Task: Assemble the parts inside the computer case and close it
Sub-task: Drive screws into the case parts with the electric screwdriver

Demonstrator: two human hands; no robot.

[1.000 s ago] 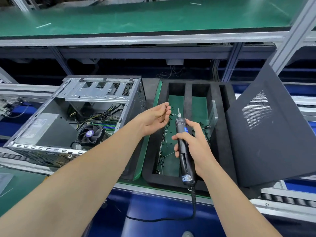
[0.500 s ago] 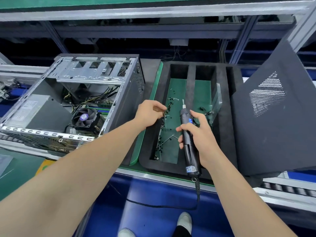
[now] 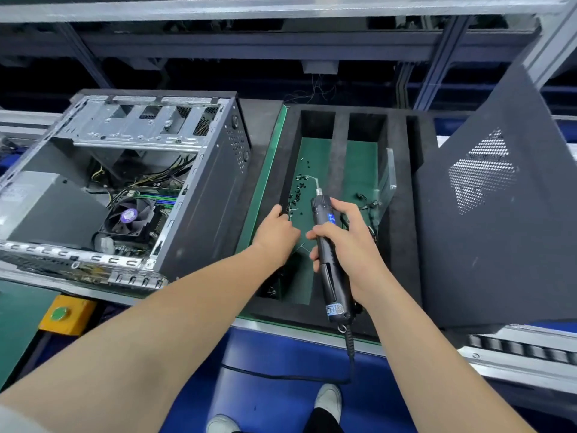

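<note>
Left hand (image 3: 276,235) curled down among small black screws (image 3: 296,196) at left edge of black foam tray (image 3: 402,245), hold unclear, right hand (image 3: 351,245) wrapped round black corded electric screwdriver (image 3: 335,292) over tray's middle, open grey metal computer case (image 3: 199,207) just left of tray.

Single head-worn wide-angle view, forward and down, close above computer case (image 3: 203,207) and foam tray (image 3: 401,245), margins seemingly bowed.

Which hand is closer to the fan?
Left. The left hand is over the tray, right of the fan; the right hand, holding the screwdriver, is farther right.
</note>
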